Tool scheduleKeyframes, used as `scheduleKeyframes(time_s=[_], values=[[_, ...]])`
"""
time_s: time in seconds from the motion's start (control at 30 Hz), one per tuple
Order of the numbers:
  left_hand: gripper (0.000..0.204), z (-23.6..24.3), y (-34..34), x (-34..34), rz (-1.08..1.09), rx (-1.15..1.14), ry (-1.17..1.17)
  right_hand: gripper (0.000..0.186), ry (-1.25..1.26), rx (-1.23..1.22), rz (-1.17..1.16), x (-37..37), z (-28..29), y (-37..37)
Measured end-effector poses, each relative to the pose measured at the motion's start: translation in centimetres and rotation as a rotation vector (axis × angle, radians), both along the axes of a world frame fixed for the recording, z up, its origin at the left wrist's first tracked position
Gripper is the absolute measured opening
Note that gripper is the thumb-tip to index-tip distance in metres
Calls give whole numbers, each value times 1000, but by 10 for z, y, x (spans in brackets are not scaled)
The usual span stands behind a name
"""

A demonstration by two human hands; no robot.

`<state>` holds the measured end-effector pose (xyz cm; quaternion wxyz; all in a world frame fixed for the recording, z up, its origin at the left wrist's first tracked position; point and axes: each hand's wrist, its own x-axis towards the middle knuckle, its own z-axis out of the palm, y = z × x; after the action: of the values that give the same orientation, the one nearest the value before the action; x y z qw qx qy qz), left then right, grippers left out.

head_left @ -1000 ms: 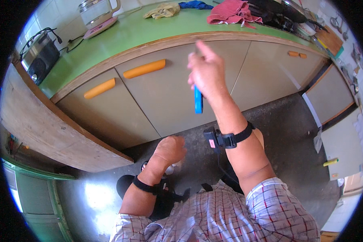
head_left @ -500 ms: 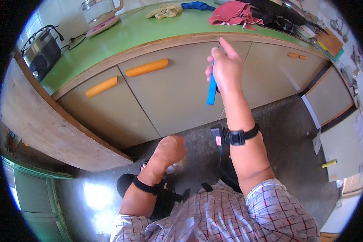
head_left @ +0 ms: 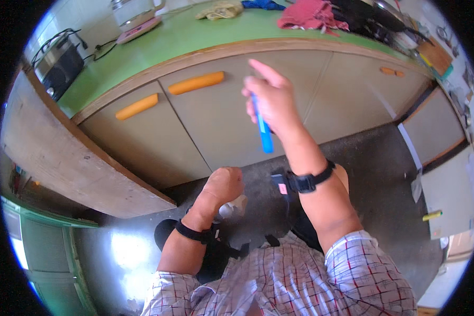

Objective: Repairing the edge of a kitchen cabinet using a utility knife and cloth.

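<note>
My right hand (head_left: 274, 102) is raised in front of the cabinet doors. Its index finger points out while the other fingers wrap round a slim blue handle (head_left: 265, 138), whose lower end sticks out below the palm. What sits at the handle's other end is hidden or too blurred to tell. Lower and to the left, my left hand (head_left: 224, 184) is closed in a fist over the floor, and whatever may be inside it is hidden. A pale, crumpled-looking thing (head_left: 234, 207) shows just below that fist; I cannot tell whether the hand touches it.
Ahead runs a green countertop (head_left: 179, 39) with beige cabinet doors (head_left: 237, 100) and orange handles. On it lie a pink cloth (head_left: 308, 15), a yellowish cloth (head_left: 219, 10) and a black pan (head_left: 371, 18). A black-and-steel appliance (head_left: 60, 63) stands left, beside a wooden panel (head_left: 89, 168).
My right hand has swung left and slightly down with the blue handle, which now tilts the other way. The left fist has risen slightly. The whole view has shifted a little.
</note>
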<state>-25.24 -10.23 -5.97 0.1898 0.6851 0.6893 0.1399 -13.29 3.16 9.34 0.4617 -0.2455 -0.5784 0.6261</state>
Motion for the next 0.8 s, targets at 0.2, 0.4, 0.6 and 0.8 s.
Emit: scheduleKeyframes(time_s=[0.2, 0.4, 0.6, 0.8], values=[[16, 26, -7, -10, 198, 215, -403, 36, 247, -381, 486, 49, -52, -15], [13, 42, -6, -19, 442, 43, -1099, 32, 370, -628, 755, 47, -91, -38], [8, 42, 0, -19, 445, 96, -1537, 37, 320, -655, 728, 50, -111, -40], [19, 30, 8, -23, 463, 241, -1458, 38, 267, -654, 693, 54, -118, -35]])
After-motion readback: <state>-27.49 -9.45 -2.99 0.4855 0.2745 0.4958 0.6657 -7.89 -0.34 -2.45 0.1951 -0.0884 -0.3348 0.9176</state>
